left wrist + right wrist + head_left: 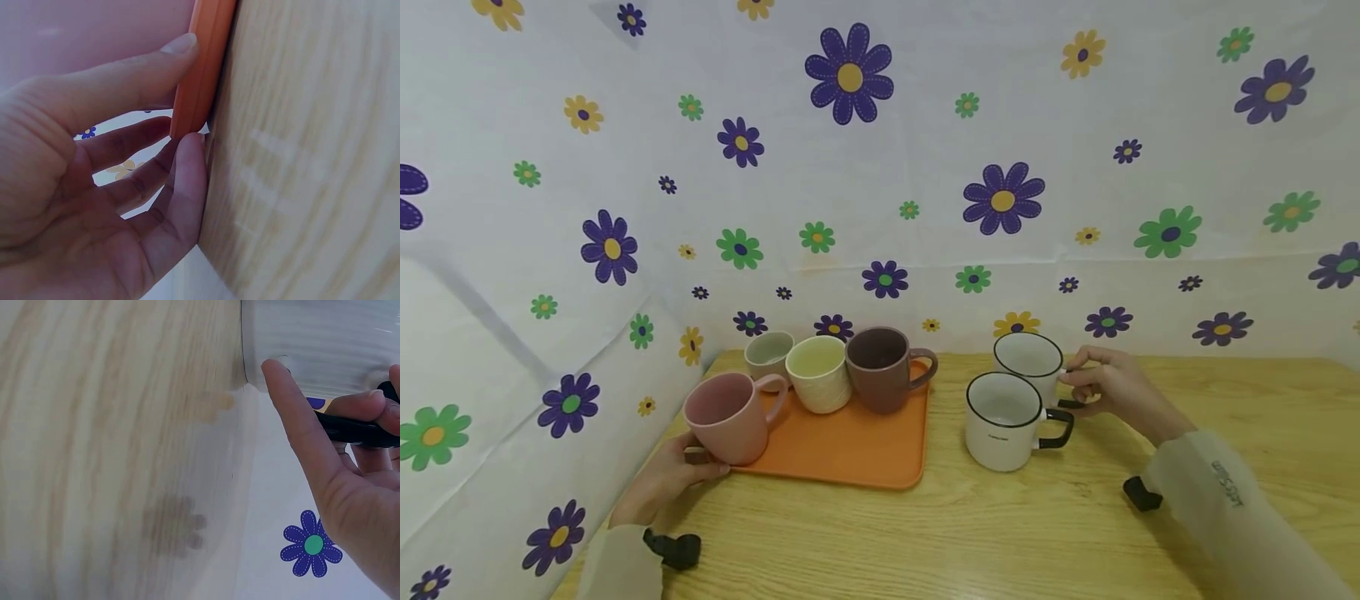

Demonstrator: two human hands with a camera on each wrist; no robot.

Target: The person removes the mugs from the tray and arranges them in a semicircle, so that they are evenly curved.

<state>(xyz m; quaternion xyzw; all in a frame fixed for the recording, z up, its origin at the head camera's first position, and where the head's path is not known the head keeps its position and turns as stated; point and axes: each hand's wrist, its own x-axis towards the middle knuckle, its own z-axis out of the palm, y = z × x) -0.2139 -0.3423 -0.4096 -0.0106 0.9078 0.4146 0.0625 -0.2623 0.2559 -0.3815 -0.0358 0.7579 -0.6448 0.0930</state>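
At its near left corner, my left hand (664, 477) grips the orange tray (857, 450); the left wrist view has the thumb on the tray's edge (203, 75) and fingers curled round below. A pink mug (730, 425) stands over that corner. Behind it on the tray are a maroon mug (880, 383), a cream cup (820, 385) and a grey-green cup (767, 354). My right hand (1112, 385) holds the rear white mug (1028, 357) by its black handle (356, 430). In the right wrist view one finger reaches along the mug's side.
A second white mug (1000, 446) with a black rim and handle stands just in front of the held one, right of the tray. Behind the wooden table (820, 542) hangs a white cloth (925, 150) with printed flowers, also running along the left side.
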